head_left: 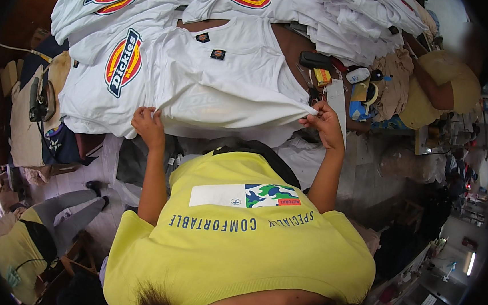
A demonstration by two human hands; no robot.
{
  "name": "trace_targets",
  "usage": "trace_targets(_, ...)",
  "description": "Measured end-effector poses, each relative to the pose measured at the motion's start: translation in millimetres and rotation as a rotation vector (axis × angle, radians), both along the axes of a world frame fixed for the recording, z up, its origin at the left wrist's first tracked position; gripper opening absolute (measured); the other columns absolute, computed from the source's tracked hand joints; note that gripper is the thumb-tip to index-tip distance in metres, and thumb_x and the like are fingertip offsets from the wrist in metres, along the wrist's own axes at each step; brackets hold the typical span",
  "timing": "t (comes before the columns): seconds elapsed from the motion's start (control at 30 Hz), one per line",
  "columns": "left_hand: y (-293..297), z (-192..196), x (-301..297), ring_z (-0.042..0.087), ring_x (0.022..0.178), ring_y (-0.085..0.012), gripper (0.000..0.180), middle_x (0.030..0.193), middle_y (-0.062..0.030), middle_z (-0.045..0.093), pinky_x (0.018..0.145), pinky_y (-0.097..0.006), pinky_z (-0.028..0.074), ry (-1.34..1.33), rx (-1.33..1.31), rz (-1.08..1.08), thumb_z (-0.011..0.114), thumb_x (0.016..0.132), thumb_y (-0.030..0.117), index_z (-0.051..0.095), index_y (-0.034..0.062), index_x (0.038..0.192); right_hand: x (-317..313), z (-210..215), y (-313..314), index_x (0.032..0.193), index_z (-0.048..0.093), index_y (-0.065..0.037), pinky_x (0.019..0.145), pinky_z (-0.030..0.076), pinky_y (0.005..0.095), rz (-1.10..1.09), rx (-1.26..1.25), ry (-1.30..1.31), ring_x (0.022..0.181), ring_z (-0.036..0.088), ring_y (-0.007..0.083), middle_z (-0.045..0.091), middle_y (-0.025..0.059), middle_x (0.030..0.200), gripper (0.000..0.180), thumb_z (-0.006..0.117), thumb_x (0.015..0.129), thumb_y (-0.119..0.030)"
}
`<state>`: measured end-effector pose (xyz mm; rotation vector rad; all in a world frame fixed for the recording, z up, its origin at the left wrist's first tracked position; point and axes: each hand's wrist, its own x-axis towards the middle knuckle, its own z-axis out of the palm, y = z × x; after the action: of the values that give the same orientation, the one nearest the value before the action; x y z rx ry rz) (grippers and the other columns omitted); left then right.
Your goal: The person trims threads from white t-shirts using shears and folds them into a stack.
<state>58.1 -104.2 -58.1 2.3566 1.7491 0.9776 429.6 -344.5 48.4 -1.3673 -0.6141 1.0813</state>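
A white sleeveless shirt point(228, 97) is spread on the table in front of me, its lower edge lifted and drawn taut between my hands. My left hand point(149, 127) pinches the cloth at the near left. At the right corner of the hem, the fingers of my right hand point(326, 124) are closed on the same shirt. A small dark label point(218, 54) sits at its neckline. Under and left of it lies another white shirt point(85, 97) with a large red, yellow and blue print.
White shirts point(354, 26) are heaped at the back right. Beside my right hand lie scissors point(315, 94), a yellow packet point(322, 76) and a black case point(315, 60). A corded dark device point(40, 99) rests at the left. Other people sit at the right point(441, 90) and lower left point(10, 251).
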Motion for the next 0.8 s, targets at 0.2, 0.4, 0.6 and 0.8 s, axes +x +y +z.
trace_targets(0.2, 9, 31, -37, 0.051, 0.073, -0.0133, 0.012, 0.079, -0.0026, 0.053, 0.068, -0.025, 0.041, -0.748, -0.334, -0.034, 0.049, 0.088, 0.015, 0.052, 0.0039, 0.092, 17, 24, -9, 0.085, 0.046, -0.006, 0.06, 0.05, 0.0242, -0.098, 0.144, -0.039, 0.071, 0.063, 0.0165, 0.06, 0.0084, 0.08, 0.015, 0.06, 0.08, -0.005)
trace_targets(0.4, 13, 133, -58, 0.044, 0.068, -0.004, 0.018, 0.073, 0.002, 0.05, 0.06, -0.015, 0.034, -0.402, -0.653, -0.394, 0.057, 0.084, 0.01, 0.05, 0.0055, 0.099, 53, 54, -12, 0.091, 0.047, -0.005, 0.058, 0.05, 0.0257, -0.183, 0.217, -0.057, 0.069, 0.061, 0.0175, 0.059, 0.0081, 0.08, 0.023, 0.065, 0.076, -0.007)
trace_targets(0.6, 31, 238, -99, 0.034, 0.06, -0.0105, 0.047, 0.066, 0.0047, 0.036, 0.057, -0.029, 0.027, -1.176, -0.31, -1.234, 0.076, 0.067, 0.019, 0.041, 0.0167, 0.098, 61, 111, -16, 0.102, 0.046, -0.002, 0.068, 0.051, 0.0308, -0.243, 0.816, 0.079, 0.078, 0.059, 0.0181, 0.057, 0.0074, 0.084, 0.032, 0.065, 0.077, -0.012)
trace_targets(0.8, 179, 306, -64, 0.047, 0.085, -0.0074, 0.021, 0.09, -0.0009, 0.05, 0.073, -0.02, 0.037, -0.216, -0.243, -0.625, 0.055, 0.078, 0.005, 0.052, 0.0016, 0.099, 106, 157, 120, 0.105, 0.047, 0.0, 0.066, 0.05, 0.0298, -0.174, 0.35, -0.393, 0.068, 0.062, 0.0205, 0.06, 0.0121, 0.081, 0.032, 0.063, 0.078, -0.006)
